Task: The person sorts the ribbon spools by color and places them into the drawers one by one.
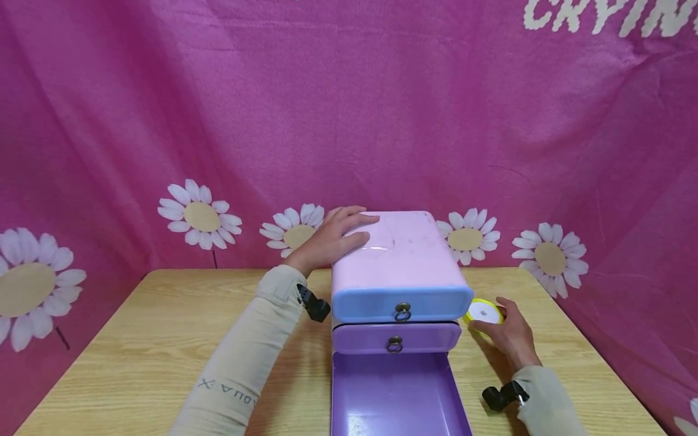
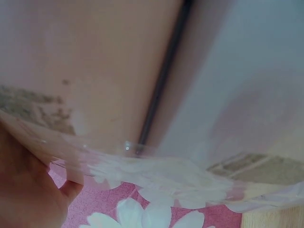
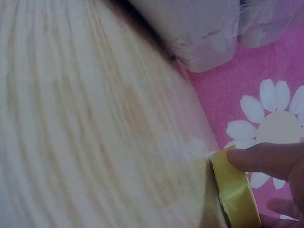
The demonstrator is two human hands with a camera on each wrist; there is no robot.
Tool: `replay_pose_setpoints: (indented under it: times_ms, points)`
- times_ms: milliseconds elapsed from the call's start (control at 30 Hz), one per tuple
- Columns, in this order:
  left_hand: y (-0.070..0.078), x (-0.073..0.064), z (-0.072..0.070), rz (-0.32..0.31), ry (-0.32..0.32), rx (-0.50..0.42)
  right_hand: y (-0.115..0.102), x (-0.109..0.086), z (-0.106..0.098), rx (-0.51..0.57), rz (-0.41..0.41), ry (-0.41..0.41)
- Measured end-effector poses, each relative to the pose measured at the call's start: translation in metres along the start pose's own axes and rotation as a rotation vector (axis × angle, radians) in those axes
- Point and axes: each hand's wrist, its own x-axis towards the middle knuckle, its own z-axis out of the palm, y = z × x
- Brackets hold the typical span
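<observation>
A small chest of drawers (image 1: 398, 254) has a pink top, a blue upper drawer and a purple middle drawer, each with a ring pull. Its lowest purple drawer (image 1: 395, 387) is pulled out toward me. My left hand (image 1: 329, 239) rests on the left side of the pink top with the fingers spread. To the right of the chest, my right hand (image 1: 509, 330) grips a spool of yellow ribbon (image 1: 483, 311) with a white centre, thumb and fingers at its edge. In the right wrist view the yellow ribbon (image 3: 236, 190) appears edge-on, low over the wooden surface.
The wooden table (image 1: 180, 339) extends on both sides of the chest. Behind it hangs a pink cloth (image 1: 327, 109) printed with white daisies. Black wrist cameras sit on both sleeves, the left one (image 1: 313, 303) close beside the chest's side.
</observation>
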Motion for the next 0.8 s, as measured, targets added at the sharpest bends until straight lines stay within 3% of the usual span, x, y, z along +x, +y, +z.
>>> replay_pose_setpoints:
  times_ms: [267,433,567,800]
  points:
    - [0.001,0.0,0.0,0.0,-0.005,0.0,-0.004,-0.009,-0.006,-0.053,-0.053,-0.014]
    - [0.001,0.0,0.002,-0.006,-0.016,-0.004,-0.009,-0.019,-0.016,-0.032,-0.067,-0.014]
    - [0.0,0.001,0.002,-0.008,-0.01,0.011,-0.016,-0.025,-0.022,0.004,-0.117,-0.021]
    - [-0.001,0.002,0.0,0.006,-0.007,0.032,-0.036,-0.049,-0.032,-0.048,-0.212,-0.009]
